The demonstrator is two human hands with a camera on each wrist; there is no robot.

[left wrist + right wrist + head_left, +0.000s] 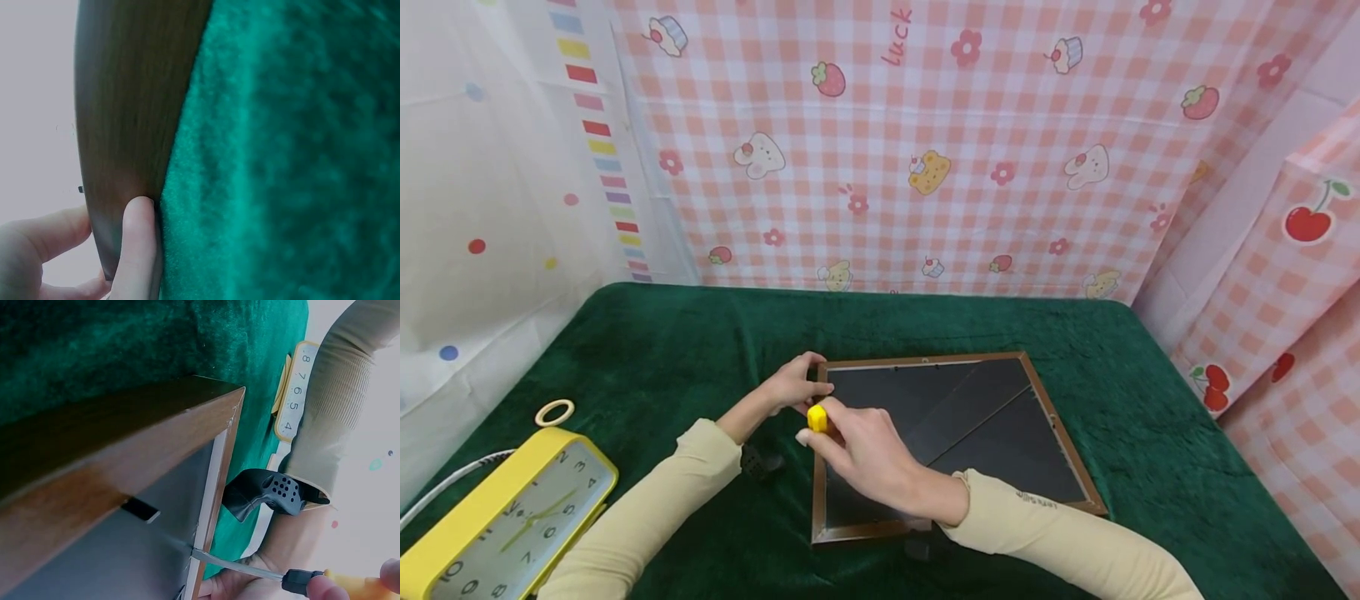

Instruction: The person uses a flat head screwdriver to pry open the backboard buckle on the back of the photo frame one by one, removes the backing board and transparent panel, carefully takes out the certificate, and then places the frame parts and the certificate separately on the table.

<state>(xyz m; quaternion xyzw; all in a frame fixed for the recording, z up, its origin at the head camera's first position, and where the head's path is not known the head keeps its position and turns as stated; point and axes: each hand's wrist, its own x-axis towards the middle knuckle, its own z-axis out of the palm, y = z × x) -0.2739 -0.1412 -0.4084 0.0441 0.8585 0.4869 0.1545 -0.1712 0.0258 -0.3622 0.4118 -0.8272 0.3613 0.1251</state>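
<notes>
A brown wooden picture frame (818, 492) lies face down on the green cloth, its black backing board (1000, 433) upward. At its far left corner my left hand (790, 385) grips the edge, one finger (139, 234) along the outer side. My right hand (876, 454) holds a yellow-handled screwdriver (817, 418) over the left side. In the right wrist view the metal shaft (240, 567) reaches the frame's inner edge, its tip right at the backing's border. A small dark metal tab (140, 509) sticks out from the frame over the board.
A yellow alarm clock (482, 500) stands at the left front, with a wooden ring (555, 412) and a white cable (456, 475) beside it. Green velvet cloth (1187, 500) covers the table. Checked pink curtain (887, 208) hangs behind it.
</notes>
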